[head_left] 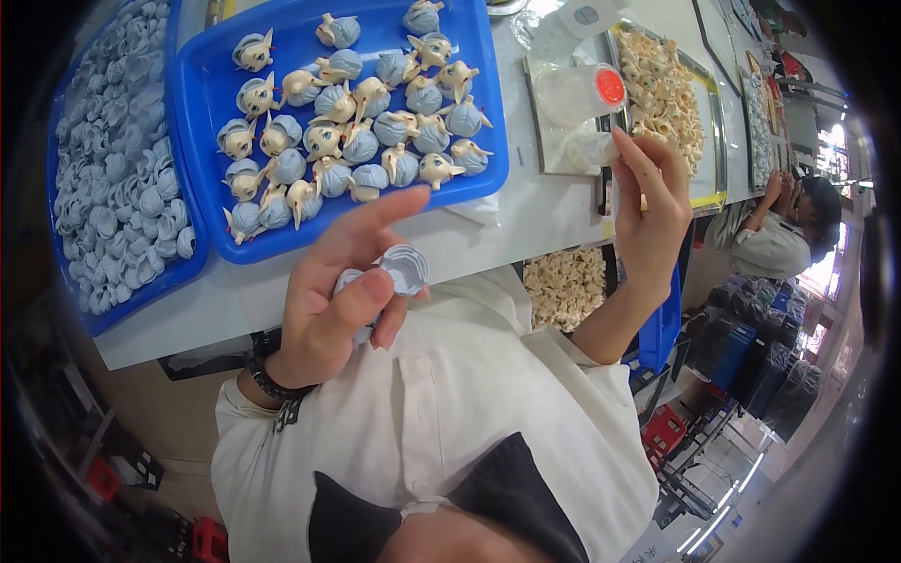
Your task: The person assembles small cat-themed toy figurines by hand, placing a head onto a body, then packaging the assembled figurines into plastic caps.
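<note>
Left hand: your left hand [333, 300] is closed around a small pale blue-grey shell piece [399, 269], thumb pressed over it, index finger stretched out toward the tray.
Shell piece: it sits at your fingertips, just off the table edge [235, 305] and above your white shirt [450, 403], its ribbed rim facing up and to your right.
Right hand: your right hand [652, 202] is raised, fingers pinched on something thin; what it is, you cannot tell from here.
Key relation: the shell piece lies to the left of and lower than your right hand, well apart; the left hand alone has it.
Ahead of the left hand: a blue tray [488, 141] of cream-and-blue figurines [357, 122].
Further left: a second blue tray [122, 314] heaped with loose shell pieces [122, 178].
Right side: trays of cream parts [662, 89] and a red-capped clear container [587, 94].
Far right: another person [788, 230] at work.
</note>
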`<state>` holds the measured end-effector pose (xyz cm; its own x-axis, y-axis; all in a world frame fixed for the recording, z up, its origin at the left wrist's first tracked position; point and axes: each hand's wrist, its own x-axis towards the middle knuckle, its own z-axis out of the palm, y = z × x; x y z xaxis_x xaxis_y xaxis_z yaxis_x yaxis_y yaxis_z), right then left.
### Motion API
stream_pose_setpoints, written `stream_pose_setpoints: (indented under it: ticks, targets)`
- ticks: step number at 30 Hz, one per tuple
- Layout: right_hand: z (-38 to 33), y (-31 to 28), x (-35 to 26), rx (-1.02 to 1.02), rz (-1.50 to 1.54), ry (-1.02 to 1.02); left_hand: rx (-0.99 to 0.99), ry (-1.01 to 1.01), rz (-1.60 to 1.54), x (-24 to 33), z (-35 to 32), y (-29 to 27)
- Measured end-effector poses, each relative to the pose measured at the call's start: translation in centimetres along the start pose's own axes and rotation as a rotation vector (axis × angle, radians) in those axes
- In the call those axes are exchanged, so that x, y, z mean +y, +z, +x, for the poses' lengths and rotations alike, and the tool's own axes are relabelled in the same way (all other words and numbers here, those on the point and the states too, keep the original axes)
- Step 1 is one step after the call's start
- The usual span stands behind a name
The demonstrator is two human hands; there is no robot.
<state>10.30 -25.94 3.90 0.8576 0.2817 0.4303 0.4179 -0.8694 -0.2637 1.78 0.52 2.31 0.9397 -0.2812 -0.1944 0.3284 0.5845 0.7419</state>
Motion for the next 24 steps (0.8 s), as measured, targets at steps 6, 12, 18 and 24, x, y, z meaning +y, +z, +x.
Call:
stream_pose_setpoints:
  ticks: [6,12,18,24]
  targets:
    - [1.6,-0.9,-0.3,-0.149,-0.024,-0.024,-0.087,-0.04,0.015,-0.3,-0.3,-1.0]
    - [2.2,-1.3,-0.1,-0.201,-0.001,-0.018,-0.084,-0.015,0.03,-0.2,-0.2,-0.7]
    - [2.0,-2.0,-0.7,-0.055,0.15,0.03,-0.084,-0.023,0.041,0.0,-0.2,-0.5]
    - [-2.1,0.7,-6.2,0.349,0.851,-0.161,-0.103,-0.014,0.046,-0.1,-0.2,-0.5]
